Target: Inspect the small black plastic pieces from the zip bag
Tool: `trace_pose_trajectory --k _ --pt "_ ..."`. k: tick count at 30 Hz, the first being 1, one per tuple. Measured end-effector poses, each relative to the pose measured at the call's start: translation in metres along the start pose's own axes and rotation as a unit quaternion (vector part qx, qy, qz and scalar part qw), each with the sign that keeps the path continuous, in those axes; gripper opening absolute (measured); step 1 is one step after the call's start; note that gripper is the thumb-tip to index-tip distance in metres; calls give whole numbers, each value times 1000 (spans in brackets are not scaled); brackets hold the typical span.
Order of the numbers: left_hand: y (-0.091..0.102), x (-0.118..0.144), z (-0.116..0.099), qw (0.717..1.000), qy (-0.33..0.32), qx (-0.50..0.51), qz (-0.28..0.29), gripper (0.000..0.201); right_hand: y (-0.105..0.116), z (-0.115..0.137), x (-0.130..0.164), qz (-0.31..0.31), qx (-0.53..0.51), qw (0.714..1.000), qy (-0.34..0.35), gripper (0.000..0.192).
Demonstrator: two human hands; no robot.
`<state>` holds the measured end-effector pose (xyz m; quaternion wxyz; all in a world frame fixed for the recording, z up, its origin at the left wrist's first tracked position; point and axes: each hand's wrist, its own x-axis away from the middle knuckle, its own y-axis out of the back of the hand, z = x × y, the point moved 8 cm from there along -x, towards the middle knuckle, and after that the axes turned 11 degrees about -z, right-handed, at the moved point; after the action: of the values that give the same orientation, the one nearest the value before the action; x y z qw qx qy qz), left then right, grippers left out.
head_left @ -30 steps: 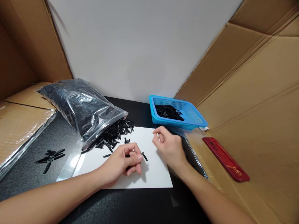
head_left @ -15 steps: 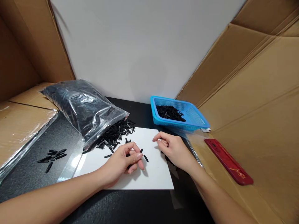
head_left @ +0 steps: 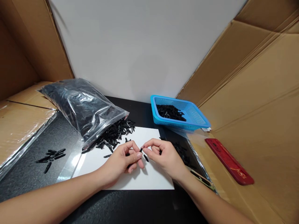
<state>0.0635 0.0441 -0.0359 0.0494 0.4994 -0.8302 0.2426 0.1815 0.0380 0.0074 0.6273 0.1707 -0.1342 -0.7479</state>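
Over the white sheet, my left hand pinches a small, slim black piece between thumb and forefinger. More black shows under its curled fingers, partly hidden. My right hand is closed in a pinch, its thumb and forefinger tips at the upper end of that same piece. Just below the fingertips another black piece appears to lie on the sheet. A heap of similar black pieces spills from a clear plastic bag onto the sheet's far left part.
A blue basket at the back right holds many black pieces. Loose pieces lie on the dark table at left, others beyond my right hand. A tool with a dark slot lies by my right forearm. A red case rests farther right.
My right hand has moved left from the sheet's right edge to meet the piece in my left hand. Loose pieces and the slotted tool on the right are now uncovered. My left hand stays put.
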Motion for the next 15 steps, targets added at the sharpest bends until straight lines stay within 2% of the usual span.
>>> trace_pose_trajectory --k 15 --pt "1 1 -5 1000 -22 -10 -14 25 0 0 2 -13 26 999 20 22"
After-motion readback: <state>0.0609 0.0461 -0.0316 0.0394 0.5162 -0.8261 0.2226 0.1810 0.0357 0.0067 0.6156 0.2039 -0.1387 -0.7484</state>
